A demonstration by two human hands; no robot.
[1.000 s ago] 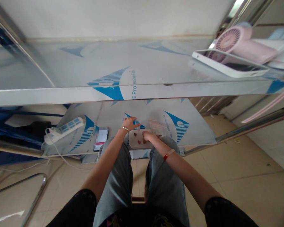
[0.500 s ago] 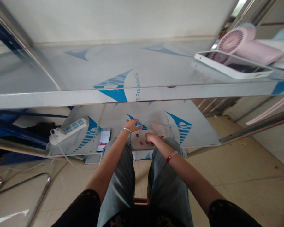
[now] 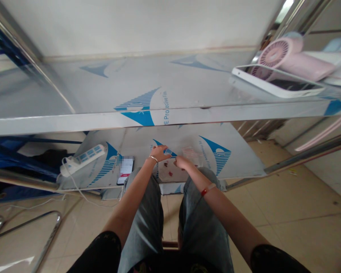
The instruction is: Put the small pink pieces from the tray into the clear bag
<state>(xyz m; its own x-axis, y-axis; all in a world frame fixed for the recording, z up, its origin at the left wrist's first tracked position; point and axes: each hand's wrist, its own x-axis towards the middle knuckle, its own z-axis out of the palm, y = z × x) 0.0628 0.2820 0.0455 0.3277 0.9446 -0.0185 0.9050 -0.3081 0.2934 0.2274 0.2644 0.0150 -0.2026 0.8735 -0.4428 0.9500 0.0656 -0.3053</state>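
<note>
Over the lower shelf, my left hand (image 3: 159, 153) has its fingers curled towards the thumb, around a small pale, see-through piece that is too small to name. Close on its right, my right hand (image 3: 182, 162) is closed, fingertips pressed together; whatever they hold is hidden. Beneath both hands lies a whitish sheet or shallow tray (image 3: 165, 176) with several small dark-red pieces (image 3: 171, 174) scattered on it. Just beyond my right hand rests a clear plastic packet (image 3: 190, 152) with reddish stripes.
The lower metal shelf (image 3: 235, 163) has blue-printed film. A phone (image 3: 125, 170) and a white power strip (image 3: 86, 157) with a cable lie left. An upper shelf (image 3: 99, 121) crosses in front, holding a pink fan (image 3: 295, 60) and a white-framed tray (image 3: 272, 88) at right.
My right hand has moved slightly up, away from the red pieces and nearer my left hand. My left hand stays nearly in place. The camera view has shifted slightly.
</note>
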